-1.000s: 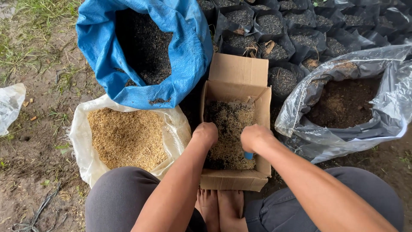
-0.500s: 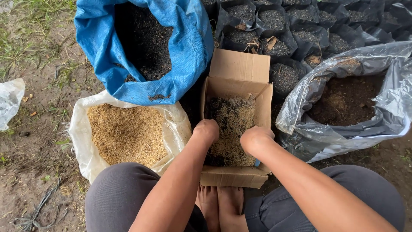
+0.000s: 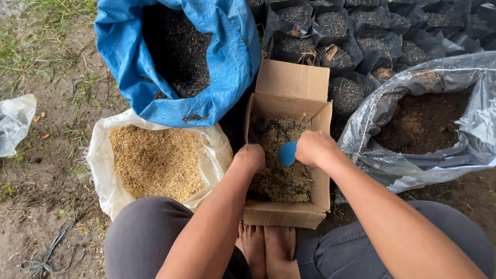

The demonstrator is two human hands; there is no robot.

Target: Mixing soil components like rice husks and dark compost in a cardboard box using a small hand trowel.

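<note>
Right hand [image 3: 316,148] grips a blue scoop [image 3: 287,153] inside the box [image 3: 283,213]; left hand [image 3: 251,157], fisted, is by the left wall. Sacks crowd both sides.

Cardboard box [image 3: 287,155] stood centre before the feet [image 3: 268,248], husk sack [image 3: 155,163] to its left, soil bag [image 3: 429,124] right, large sack [image 3: 181,57] and filled pots [image 3: 356,36] behind

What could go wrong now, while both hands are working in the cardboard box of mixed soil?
The right hand holds a blue scoop over the cardboard box; a hasty lift might spill mix onto the bare feet just below. The box looks thin, so pressure from the left hand could bulge its wall. The white sack of husks stands open close by, so stray soil might fall in.
</note>
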